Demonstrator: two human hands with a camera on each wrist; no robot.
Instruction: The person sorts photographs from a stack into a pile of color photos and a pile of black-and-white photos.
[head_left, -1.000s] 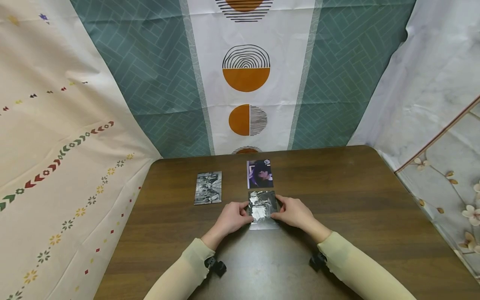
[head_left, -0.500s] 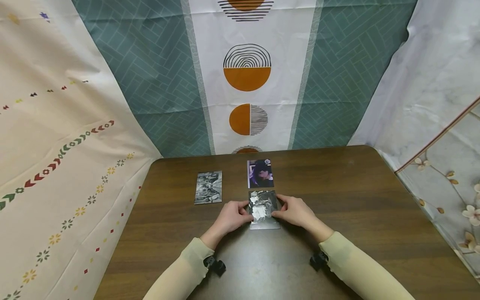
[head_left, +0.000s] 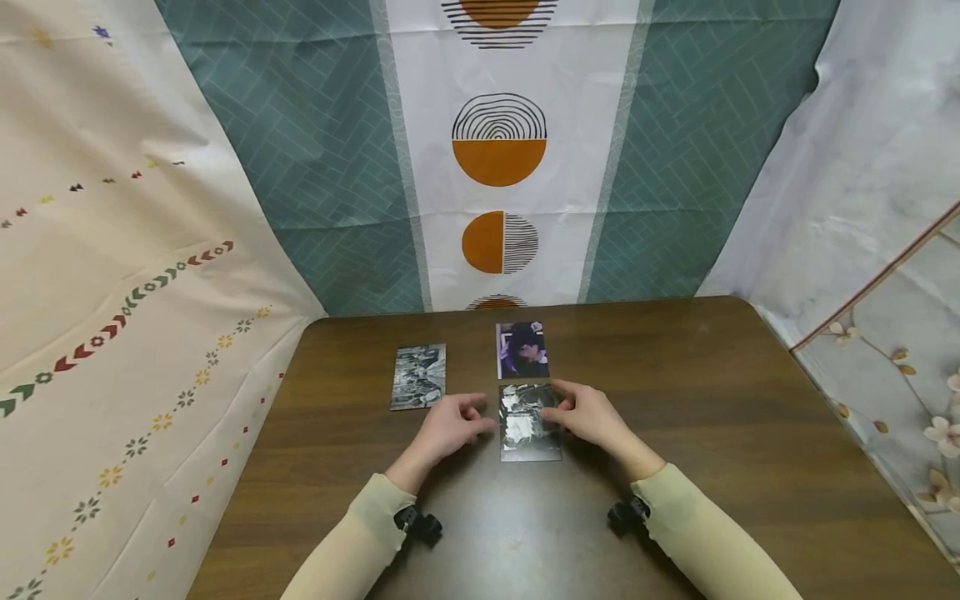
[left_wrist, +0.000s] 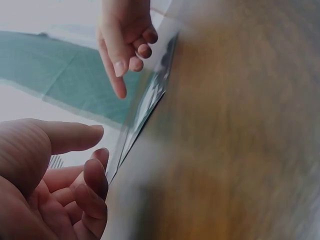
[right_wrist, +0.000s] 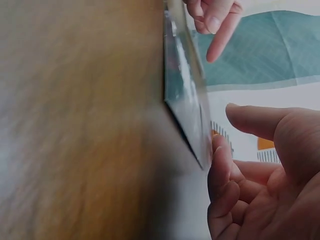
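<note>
dark brown wood-grain table (head_left: 712, 400); shiny, seemingly black-and-white photo (head_left: 529, 422); purple-toned photo (head_left: 521, 350).

The head camera looks down and forward over the desk (head_left: 675, 400) toward the curtain wall, from some way above. Each wrist camera sits low and very close at desk level, aimed across the sleeved photo (head_left: 529, 422) at the opposite hand; all three views share that photo.

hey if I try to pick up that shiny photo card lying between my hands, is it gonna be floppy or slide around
The glossy photo card looks thin and flat on the wooden table, so probably light and slightly bendy. Its reflective sleeve suggests it may slide when pushed. Lying flush, its edge likely needs lifting with a fingernail.
</note>
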